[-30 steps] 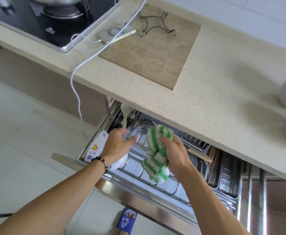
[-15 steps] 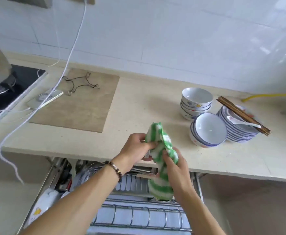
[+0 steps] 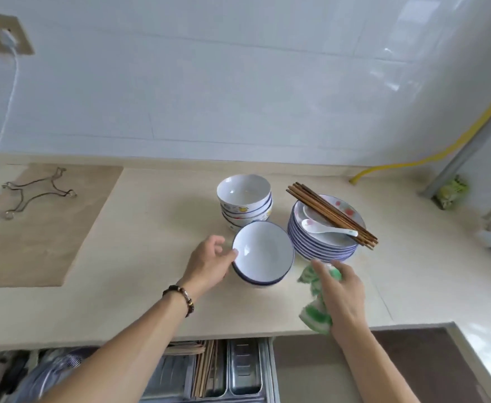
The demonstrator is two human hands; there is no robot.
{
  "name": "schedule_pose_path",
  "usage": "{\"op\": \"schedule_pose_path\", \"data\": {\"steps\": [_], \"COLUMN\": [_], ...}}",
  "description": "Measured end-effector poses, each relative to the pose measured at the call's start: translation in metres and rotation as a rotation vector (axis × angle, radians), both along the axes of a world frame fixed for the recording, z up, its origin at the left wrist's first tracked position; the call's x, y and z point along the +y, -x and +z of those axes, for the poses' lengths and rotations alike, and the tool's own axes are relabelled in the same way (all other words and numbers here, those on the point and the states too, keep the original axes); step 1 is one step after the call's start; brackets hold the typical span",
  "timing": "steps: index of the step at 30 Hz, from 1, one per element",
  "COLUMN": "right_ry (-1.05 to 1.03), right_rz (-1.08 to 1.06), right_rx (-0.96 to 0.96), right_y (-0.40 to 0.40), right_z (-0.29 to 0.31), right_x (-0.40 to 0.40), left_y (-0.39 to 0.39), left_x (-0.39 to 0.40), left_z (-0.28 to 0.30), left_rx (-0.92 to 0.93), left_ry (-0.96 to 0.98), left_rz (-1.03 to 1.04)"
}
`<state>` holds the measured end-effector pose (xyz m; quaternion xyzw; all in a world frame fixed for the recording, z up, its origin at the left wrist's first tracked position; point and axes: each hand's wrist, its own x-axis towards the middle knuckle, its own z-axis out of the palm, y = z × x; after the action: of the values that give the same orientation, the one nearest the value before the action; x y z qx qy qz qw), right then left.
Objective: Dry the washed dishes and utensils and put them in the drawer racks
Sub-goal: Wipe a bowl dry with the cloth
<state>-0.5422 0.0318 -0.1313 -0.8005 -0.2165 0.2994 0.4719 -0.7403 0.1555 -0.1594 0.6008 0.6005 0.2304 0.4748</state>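
A short stack of blue-rimmed white bowls (image 3: 263, 253) sits on the counter near its front. My left hand (image 3: 209, 264) curls around the left rim of the top bowl, thumb on the rim. My right hand (image 3: 340, 289) grips a green-and-white striped cloth (image 3: 315, 311) just right of the bowls. Behind stands a taller stack of patterned bowls (image 3: 244, 200). To the right, a pile of plates (image 3: 323, 241) carries wooden chopsticks (image 3: 331, 215) and a white ceramic spoon (image 3: 327, 228). The open drawer rack (image 3: 238, 370) shows below the counter edge.
The beige counter (image 3: 139, 303) has a brown tile inset (image 3: 40, 225) with a wire trivet (image 3: 32, 193) at left. A white cable (image 3: 3, 123) hangs from a wall socket. A yellow hose (image 3: 430, 158) runs along the back right corner.
My view rose from the drawer to the counter. My left hand let go of the cloth and reached the blue-rimmed bowls. My right hand moved right with the cloth.
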Motion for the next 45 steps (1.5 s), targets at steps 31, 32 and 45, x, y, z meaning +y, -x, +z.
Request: {"op": "schedule_pose_path", "data": {"steps": [31,32,45], "right_ry": [0.093,0.071,-0.134], "right_rz": [0.203,0.181,-0.158], "right_rx": [0.091,0.122,0.251], "right_y": [-0.066,-0.074,-0.250], "right_z": [0.030,0.040,0.098], "right_x": [0.029,0.022,-0.142], "left_y": [-0.084,-0.093,-0.316], "left_x": [0.001,-0.003,-0.132], "left_z": [0.053,0.059,0.100], "left_rx": [0.008,-0.035,-0.582], "left_ry": [-0.225,-0.207,0.532], "left_rz": [-0.128,-0.117,-0.351]}}
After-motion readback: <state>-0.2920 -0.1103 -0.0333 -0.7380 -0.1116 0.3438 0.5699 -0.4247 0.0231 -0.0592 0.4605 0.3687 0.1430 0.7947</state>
